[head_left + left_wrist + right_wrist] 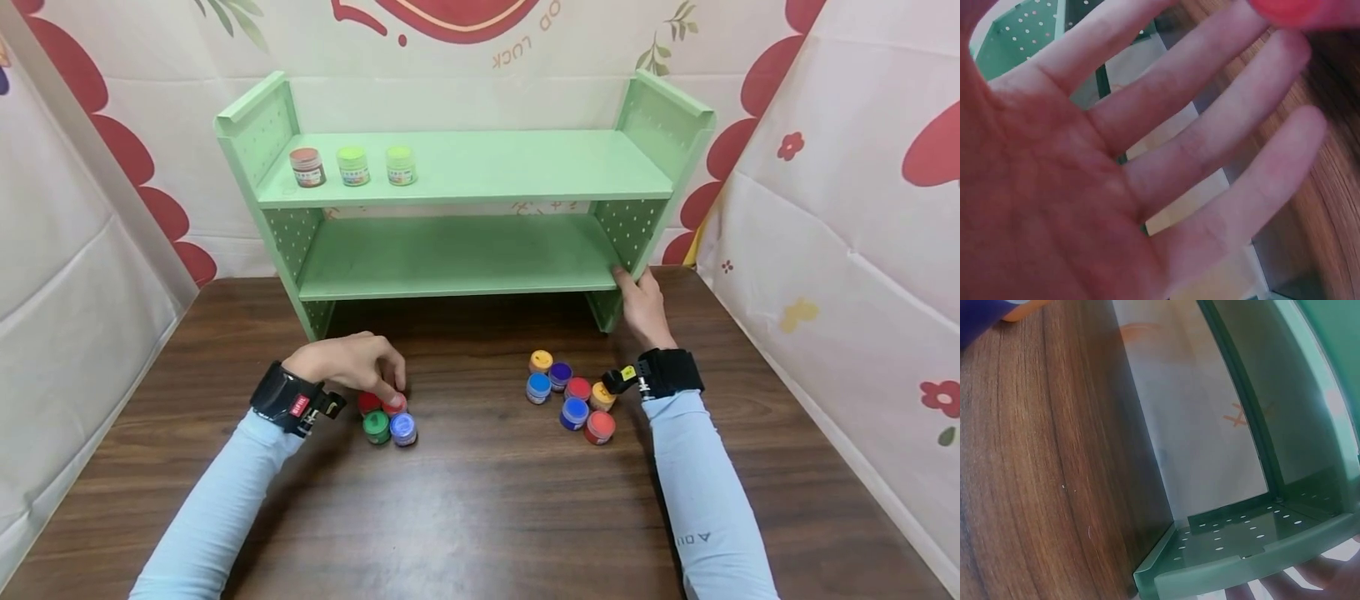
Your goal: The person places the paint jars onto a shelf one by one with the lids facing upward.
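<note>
- I see the left hand pinching a red-lidded jar, just beside the green-lidded jar and blue-lidded jar
- I see the right hand gripping the right side panel of the green shelf unit
- Three jars stand on the upper tier

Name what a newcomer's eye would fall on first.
Probably the pale green two-tier shelf on the brown wood-grain table, with three small lidded jars at the left of its top tier. In front, the left hand touches a red-lidded jar, while the right hand grips the shelf's right side.
</note>
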Motion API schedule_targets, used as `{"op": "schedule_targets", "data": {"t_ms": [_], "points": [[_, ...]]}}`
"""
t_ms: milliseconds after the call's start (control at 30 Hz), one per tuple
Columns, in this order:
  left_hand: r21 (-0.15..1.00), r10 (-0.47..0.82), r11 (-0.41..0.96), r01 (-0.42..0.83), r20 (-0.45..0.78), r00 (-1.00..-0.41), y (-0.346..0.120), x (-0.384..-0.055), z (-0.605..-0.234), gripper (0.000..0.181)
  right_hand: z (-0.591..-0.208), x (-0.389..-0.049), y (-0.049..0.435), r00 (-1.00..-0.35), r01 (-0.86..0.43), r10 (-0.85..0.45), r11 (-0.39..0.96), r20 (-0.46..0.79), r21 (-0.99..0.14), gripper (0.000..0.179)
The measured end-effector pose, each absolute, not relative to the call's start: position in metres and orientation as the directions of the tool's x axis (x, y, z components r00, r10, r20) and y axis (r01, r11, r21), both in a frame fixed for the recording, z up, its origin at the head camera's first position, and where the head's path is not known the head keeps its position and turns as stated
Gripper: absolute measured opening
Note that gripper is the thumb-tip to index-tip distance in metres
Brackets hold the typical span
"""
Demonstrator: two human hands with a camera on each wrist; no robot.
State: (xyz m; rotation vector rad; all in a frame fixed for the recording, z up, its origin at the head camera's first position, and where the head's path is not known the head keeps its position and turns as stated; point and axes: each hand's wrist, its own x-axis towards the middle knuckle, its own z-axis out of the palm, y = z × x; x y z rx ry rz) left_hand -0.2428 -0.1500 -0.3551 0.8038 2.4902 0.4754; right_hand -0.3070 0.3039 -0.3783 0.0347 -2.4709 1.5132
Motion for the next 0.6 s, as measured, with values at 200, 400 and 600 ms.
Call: {"op": "schedule_targets", "data": {"t_ms": [200, 400, 600], "points": [[0.49, 0.601, 0.775, 0.399, -0.377, -0.704, -0.1553, -0.2437, -0.362, 0.013, -0.3803, -0.3055, 0.3034, -0.973, -0.138, 0.101, 0.456, 0.205, -0.879, 0.07], [0.503, 0.616, 0.763, 0.405, -0.378, -0.691, -0.1553, -0.2445, -0.3635, 0.011, -0.3815, -0.3058, 0.3036, -0.973, -0.145, 0.098, 0.444, 0.209, -0.884, 0.07], [0.498, 0.631, 0.753, 0.431, -0.361, -0.686, -0.1537, -0.2467, -0.3617, 0.01, -0.3801, -0.3083, 0.3044, -0.971, -0.153, 0.099, 0.45, 0.22, -0.88, 0.069]]}}
